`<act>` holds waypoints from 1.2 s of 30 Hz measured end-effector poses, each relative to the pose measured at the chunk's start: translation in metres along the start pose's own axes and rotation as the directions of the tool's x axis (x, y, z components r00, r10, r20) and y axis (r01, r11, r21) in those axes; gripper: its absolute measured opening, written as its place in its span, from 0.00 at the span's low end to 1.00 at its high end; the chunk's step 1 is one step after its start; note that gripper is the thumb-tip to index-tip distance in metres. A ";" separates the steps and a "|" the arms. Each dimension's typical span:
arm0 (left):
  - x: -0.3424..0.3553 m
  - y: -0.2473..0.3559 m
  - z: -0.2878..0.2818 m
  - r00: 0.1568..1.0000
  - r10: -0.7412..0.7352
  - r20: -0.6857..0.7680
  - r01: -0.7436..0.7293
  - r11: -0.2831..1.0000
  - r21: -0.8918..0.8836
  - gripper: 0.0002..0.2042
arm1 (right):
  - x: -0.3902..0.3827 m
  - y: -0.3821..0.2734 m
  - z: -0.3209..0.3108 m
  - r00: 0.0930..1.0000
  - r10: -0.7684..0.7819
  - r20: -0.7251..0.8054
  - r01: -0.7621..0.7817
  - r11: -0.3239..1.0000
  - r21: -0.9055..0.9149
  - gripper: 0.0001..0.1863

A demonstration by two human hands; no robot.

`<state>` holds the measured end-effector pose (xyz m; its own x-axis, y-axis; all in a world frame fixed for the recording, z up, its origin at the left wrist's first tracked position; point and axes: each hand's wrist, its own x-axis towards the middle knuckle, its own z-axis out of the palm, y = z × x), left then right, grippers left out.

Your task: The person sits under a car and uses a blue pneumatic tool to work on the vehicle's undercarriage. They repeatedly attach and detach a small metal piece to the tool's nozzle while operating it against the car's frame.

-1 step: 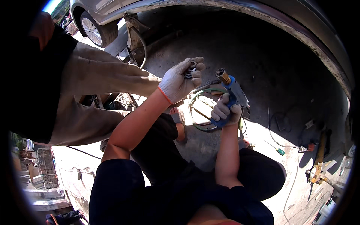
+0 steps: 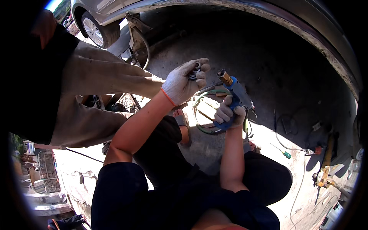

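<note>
My left hand, in a white knitted glove with an orange cuff edge, is raised left of centre. Its fingers curl round several small metal nuts, which show in the palm. My right hand, gloved too, grips a blue and grey air impact wrench by its handle. The wrench's brass-coloured socket points up and to the left, toward my left hand but apart from it. A green air hose loops behind and below the wrench.
A person in tan trousers stands close on the left. The silver car's sill arches overhead, near a metal stand. A green-handled screwdriver, cables and a yellow jack-like tool lie on the right.
The impact wrench in my right hand has shifted slightly to the left, its socket tilting a little further that way. My left hand stays almost still, holding the nuts.
</note>
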<state>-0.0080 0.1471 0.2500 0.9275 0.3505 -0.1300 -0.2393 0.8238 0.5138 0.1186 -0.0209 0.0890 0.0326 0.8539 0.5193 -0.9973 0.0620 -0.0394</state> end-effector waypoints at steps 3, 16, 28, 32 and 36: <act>0.002 -0.002 0.017 0.994 0.018 -0.110 -0.005 0.994 0.113 0.19 | 0.000 0.003 -0.009 0.999 0.051 -0.006 -0.050 0.998 0.033 0.25; -0.002 -0.002 0.009 0.937 0.128 -0.325 0.004 0.926 0.377 0.07 | 0.003 -0.002 0.000 1.000 0.021 -0.009 -0.021 0.999 -0.033 0.23; -0.003 -0.010 0.021 0.910 0.253 -0.328 -0.153 0.941 0.301 0.04 | 0.006 0.012 0.019 0.981 0.053 -0.186 -0.067 0.995 -0.068 0.20; -0.006 -0.007 0.023 0.887 0.321 -0.333 -0.177 0.901 0.395 0.06 | 0.008 0.011 0.031 0.972 0.042 -0.232 -0.073 0.989 -0.127 0.18; -0.005 -0.007 0.029 0.882 0.313 -0.354 -0.179 0.915 0.362 0.07 | 0.007 0.012 0.036 0.964 0.025 -0.266 -0.044 0.997 -0.066 0.19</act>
<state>-0.0029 0.1263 0.2716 0.6413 0.7241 -0.2538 -0.2812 0.5296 0.8003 0.1048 -0.0326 0.1232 0.0243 0.9619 0.2722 -0.9913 0.0584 -0.1181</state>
